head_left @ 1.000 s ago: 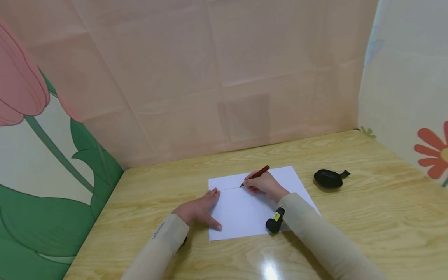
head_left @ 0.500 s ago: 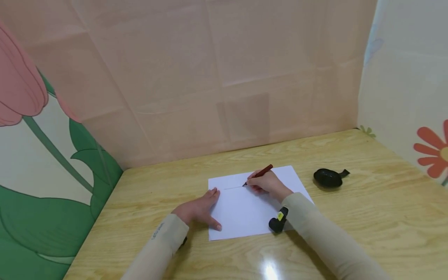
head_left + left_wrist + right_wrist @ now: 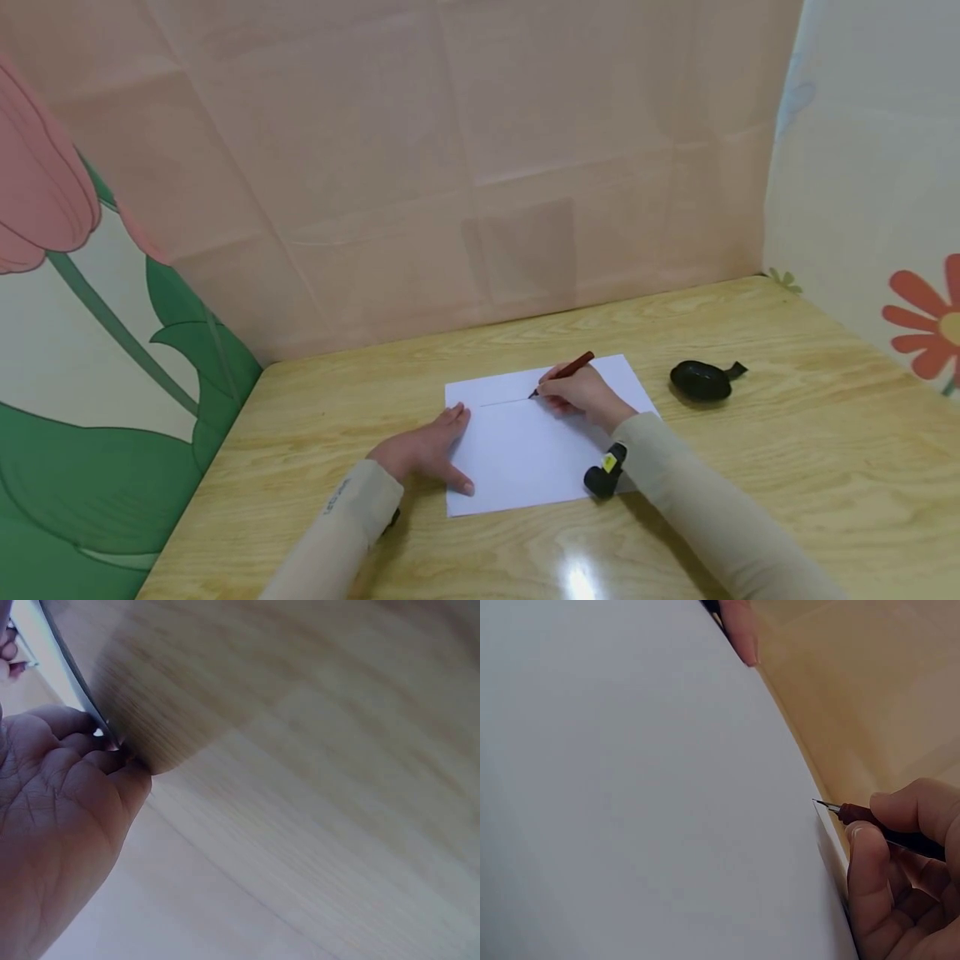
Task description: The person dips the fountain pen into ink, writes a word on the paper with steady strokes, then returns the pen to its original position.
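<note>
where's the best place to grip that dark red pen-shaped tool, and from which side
Probably low on the barrel, just behind the narrow tip, coming from the right, as the right hand pinches it. The pen-shaped tool is slim and leans, its tip down at the paper and its back end rising to the right, so that grip should leave the tip in sight.
</note>
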